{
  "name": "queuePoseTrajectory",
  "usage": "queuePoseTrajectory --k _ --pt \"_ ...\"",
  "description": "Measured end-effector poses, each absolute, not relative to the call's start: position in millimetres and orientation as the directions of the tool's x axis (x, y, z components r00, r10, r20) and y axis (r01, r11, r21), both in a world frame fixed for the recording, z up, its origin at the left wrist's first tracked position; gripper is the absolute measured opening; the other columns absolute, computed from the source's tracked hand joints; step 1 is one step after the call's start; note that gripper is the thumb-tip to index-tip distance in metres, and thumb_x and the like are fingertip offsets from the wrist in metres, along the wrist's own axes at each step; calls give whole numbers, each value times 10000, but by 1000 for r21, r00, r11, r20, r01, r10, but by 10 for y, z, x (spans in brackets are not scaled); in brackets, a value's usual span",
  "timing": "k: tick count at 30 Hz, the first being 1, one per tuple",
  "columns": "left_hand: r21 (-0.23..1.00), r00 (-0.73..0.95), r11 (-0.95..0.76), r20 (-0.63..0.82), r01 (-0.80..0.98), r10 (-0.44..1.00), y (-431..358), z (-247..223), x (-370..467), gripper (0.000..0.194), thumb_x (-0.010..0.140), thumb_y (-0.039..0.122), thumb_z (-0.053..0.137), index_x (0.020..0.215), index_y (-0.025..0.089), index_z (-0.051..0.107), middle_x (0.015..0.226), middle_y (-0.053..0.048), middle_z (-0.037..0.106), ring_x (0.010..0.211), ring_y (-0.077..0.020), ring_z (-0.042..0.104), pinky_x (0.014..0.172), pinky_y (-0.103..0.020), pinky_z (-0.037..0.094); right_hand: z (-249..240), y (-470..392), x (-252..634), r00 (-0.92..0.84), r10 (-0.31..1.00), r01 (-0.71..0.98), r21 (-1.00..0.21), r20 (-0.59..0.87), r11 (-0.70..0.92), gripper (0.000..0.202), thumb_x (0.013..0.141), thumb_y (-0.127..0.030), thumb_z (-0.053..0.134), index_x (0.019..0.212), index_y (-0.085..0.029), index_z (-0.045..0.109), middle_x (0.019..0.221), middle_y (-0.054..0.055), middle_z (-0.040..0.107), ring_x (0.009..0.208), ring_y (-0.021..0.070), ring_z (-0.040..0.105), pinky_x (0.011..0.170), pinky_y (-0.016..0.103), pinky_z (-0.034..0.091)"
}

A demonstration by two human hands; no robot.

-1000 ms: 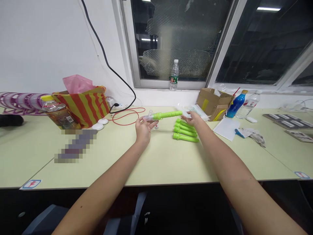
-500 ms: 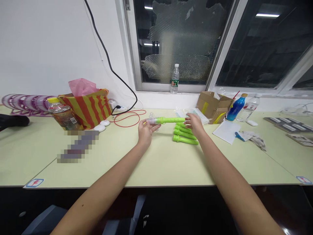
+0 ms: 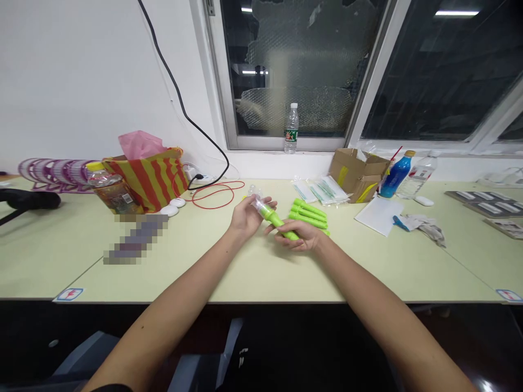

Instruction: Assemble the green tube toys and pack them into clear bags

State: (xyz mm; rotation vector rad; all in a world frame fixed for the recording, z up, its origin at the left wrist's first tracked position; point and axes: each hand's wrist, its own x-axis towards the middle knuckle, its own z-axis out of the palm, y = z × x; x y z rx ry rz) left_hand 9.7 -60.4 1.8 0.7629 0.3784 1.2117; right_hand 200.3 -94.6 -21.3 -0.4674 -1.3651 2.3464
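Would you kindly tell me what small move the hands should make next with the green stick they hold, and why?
Probably lay it down beside the row of green sticks. The left hand holds the green stick at its clear end, the right hand cradles its other end low over the table, next to that row.

Premises present as an office or light assembly workroom. Evidence — a long pale-green desk point(image 3: 269, 272) against a white wall, dark windows point(image 3: 429, 71) reflecting ceiling strip lights, a power cable point(image 3: 180, 106) trailing down the wall, an opened cardboard box point(image 3: 357, 173), drink bottles point(image 3: 291, 128) and packaged parts point(image 3: 321, 190) — a shared workstation.
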Motion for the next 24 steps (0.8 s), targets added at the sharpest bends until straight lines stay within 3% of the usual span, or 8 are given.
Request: queuePoseTrajectory --k 4,7,9,12,15,18,21,24 --pt "635 380 239 94 -734 920 -540 183 127 163 761 269 679 716 154 573 723 -41 669 800 -220 711 825 -383 552 -304 -956 1699 -897 437 -198 -830 -60 -521 449 1016 -477 251 1094 -127 521 630 -25 546 288 32 184 239 149 169" --pt "638 435 273 108 -720 894 -454 313 194 366 802 269 659 548 173 413 552 11 549 604 -152 656 628 -295 537 -305 -954 1674 -874 483 -248 -815 -45 -523 468 1009 -527 206 992 -167 504 574 -55 480 298 47 163 250 159 170" --pt "652 513 309 145 -693 846 -411 374 254 442 832 258 619 509 185 327 446 48 415 400 -91 496 455 -242 428 -271 -970 1704 -851 523 -259 -826 -50 -500 377 1005 -496 274 918 -192 479 538 -82 397 319 54 159 273 156 180" --pt "661 517 299 158 -688 841 -395 395 335 473 845 214 555 489 201 244 374 76 252 289 -59 271 361 -231 286 -205 -1018 1726 -744 662 -232 -895 -88 -380 285 967 -464 421 828 -215 428 518 -107 282 356 55 126 309 151 141" --pt "659 367 206 114 -723 923 -423 354 375 465 814 198 546 495 209 208 368 77 222 287 -60 241 356 -233 264 -180 -1058 1684 -558 818 -70 -974 -141 -216 344 939 -517 463 775 -226 382 509 -116 219 375 59 129 351 170 119" --pt "685 237 112 91 -720 967 -456 317 388 429 787 214 562 508 212 236 382 78 244 295 -64 253 361 -243 274 -228 -1063 1611 -352 936 178 -981 14 82 386 926 -546 472 741 -218 387 531 -79 328 429 83 285 430 211 233" --pt "707 129 43 69 -705 989 -470 314 412 390 769 224 573 525 212 269 399 80 272 305 -64 274 371 -249 295 -311 -1059 1543 -157 944 525 -786 289 328 322 931 -502 488 813 -202 485 633 -5 497 569 140 447 558 256 306" --pt "695 30 -7 42 -719 999 -479 333 436 363 756 230 587 546 209 291 412 85 284 321 -58 294 391 -243 326 -368 -1074 1496 -34 912 728 -615 409 303 258 941 -459 483 942 -205 525 708 51 563 650 184 508 615 278 311"
